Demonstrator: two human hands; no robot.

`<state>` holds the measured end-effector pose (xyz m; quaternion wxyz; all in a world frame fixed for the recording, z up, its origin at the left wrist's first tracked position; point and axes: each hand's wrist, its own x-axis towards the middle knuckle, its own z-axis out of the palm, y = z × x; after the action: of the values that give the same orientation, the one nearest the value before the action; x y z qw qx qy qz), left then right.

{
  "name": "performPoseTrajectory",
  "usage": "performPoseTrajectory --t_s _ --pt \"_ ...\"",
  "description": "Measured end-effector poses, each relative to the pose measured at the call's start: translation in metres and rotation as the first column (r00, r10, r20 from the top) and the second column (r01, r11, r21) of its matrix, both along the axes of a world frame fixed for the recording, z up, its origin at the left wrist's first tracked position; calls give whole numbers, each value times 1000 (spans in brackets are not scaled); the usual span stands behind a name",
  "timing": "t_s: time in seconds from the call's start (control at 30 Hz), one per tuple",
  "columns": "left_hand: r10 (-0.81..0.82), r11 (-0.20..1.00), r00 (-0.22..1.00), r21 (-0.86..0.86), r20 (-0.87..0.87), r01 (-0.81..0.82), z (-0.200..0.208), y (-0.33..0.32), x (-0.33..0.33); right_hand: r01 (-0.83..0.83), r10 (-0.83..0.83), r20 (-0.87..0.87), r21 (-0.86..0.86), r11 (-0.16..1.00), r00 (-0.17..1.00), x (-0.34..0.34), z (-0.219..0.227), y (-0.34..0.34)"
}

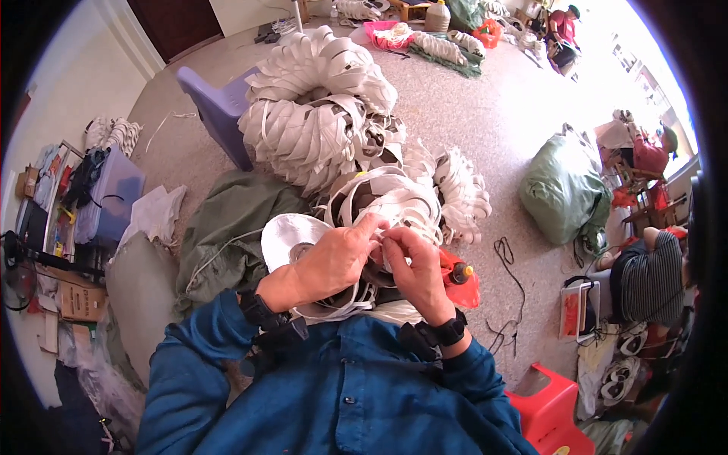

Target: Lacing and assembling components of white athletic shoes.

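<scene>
My left hand (334, 256) and my right hand (417, 273) meet in front of my chest, fingertips pinched close together. Whatever small thing lies between them is hidden by the fingers. Beside my left hand is a white round-edged fabric piece (284, 233), like a cap brim. Beneath and beyond both hands lies a loose bundle of white fabric pieces and bands (398, 199). Past it, white curved pieces are nested into a thick ring-shaped stack (303, 144). To the right of my right hand sits a red object with a black top (461, 273), partly covered.
A purple chair (216, 114) stands behind the stack, and dark green cloth (235, 220) lies to the left. On the right are a red stool (550, 409), a black cord (512, 280) and a full green sack (565, 186). Several other people sit along the right side.
</scene>
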<state>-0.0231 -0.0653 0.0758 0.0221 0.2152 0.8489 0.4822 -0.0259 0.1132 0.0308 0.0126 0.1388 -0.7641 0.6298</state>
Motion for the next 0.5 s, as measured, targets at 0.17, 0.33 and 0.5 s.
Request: performPoseTrajectory --t_s 0.17,0.33,0.5 --pt "-16 998 999 -54 40 18 3 0 -1 -41 53 -114 106 994 992 6 3 1" --pt "-36 995 999 -91 -39 32 4 3 0 -32 70 -232 163 986 970 14 16 2" --pt "-46 998 998 -28 51 48 1 12 -2 21 48 -276 243 970 960 8 5 25"
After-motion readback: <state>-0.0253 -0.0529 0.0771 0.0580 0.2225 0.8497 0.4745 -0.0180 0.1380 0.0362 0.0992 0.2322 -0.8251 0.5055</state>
